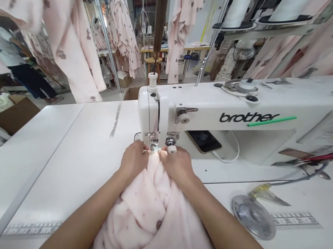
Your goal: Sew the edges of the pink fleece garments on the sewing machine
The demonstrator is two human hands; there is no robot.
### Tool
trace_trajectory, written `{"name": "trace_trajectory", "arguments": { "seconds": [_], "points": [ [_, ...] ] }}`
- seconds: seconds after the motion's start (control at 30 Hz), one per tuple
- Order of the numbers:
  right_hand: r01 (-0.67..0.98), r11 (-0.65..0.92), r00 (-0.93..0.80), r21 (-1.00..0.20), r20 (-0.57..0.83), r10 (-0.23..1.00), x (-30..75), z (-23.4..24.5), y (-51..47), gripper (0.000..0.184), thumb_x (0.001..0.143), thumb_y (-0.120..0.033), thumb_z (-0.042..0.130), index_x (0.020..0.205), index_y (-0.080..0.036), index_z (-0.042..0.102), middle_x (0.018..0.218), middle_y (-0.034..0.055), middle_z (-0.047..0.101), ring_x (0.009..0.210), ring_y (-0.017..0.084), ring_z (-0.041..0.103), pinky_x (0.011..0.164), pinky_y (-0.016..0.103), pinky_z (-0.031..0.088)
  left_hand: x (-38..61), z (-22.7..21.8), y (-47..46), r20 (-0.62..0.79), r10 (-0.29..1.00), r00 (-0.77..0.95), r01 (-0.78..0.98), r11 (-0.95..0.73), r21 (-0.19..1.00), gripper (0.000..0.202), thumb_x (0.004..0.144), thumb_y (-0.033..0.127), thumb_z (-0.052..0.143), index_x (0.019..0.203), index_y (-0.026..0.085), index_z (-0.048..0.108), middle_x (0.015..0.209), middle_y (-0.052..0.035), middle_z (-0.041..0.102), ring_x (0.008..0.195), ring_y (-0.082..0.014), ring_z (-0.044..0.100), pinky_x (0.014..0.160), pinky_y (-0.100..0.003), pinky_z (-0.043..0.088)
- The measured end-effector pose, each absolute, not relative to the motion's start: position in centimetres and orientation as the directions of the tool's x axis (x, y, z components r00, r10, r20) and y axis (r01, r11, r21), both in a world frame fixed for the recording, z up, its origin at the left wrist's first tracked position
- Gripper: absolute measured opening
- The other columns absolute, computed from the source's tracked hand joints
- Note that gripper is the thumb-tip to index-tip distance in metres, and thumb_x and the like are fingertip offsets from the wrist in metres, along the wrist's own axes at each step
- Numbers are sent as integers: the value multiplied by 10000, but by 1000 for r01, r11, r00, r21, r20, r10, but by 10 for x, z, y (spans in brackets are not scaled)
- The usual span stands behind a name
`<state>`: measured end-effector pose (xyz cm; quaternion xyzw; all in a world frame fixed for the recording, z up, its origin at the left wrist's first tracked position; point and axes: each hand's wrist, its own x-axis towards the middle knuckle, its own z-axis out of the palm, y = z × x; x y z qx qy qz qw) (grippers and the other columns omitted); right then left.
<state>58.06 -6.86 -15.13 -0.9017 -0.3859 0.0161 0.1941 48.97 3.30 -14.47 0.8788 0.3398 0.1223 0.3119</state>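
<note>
Along the upper left of the frame hang pale pink printed garments point(72, 42) on a rail, above a brown cardboard box point(16, 113) at the left edge. Lower centre, a bundle of soft pink fleece fabric point(151, 223) is heaped on the white sewing table point(69, 159), its leading edge pushed up to the needle of the white Brother sewing machine point(219, 107). The left hand point(134, 159) is closed, pinching the fabric's edge just left of the presser foot; the right hand point(177, 166) grips the same edge just right of it. By my judgement the seam is only starting, since nearly all the fabric lies bunched in front of the needle. Right of centre lies a dark phone point(203, 141); lower right, a round metal disc point(253, 216).
</note>
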Motion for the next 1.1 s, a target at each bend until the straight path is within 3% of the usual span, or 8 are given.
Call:
{"name": "trace_trajectory", "arguments": {
  "seconds": [0.47, 0.73, 0.97, 1.1],
  "points": [
    [725, -614, 680, -311, 181, 711, 583, -156, -63, 186, 806, -180, 432, 847, -158, 612, 694, 51, 643, 648, 189, 566, 524, 277, 267, 494, -148, 35, 32, 685, 728, 546, -606, 578, 129, 769, 153, 423, 829, 173, 536, 917, -84, 667, 875, -236, 620, 705, -299, 423],
    [747, -617, 664, -249, 233, 710, 585, -165, -61, 208, 797, -155, 420, 852, -144, 621, 667, 68, 637, 670, 204, 575, 534, 283, 266, 495, -147, 34, 36, 712, 701, 583, -603, 544, 117, 796, 202, 420, 848, 161, 517, 895, -114, 650, 838, -255, 618, 644, -302, 408],
    [737, -633, 676, -238, 245, 695, 583, -166, -58, 201, 820, -177, 432, 823, -153, 632, 668, 63, 644, 656, 196, 589, 518, 271, 274, 494, -151, 36, 56, 689, 723, 542, -616, 572, 161, 813, 185, 426, 917, 173, 548, 1036, -86, 630, 951, -223, 598, 742, -286, 425],
    [740, -629, 673, -240, 259, 693, 582, -165, -59, 194, 839, -192, 443, 854, -152, 632, 687, 63, 657, 669, 191, 600, 516, 268, 282, 492, -152, 40, 61, 668, 742, 511, -621, 594, 152, 799, 201, 463, 896, 173, 576, 991, -80, 646, 925, -213, 605, 743, -278, 432]
  ]
}}
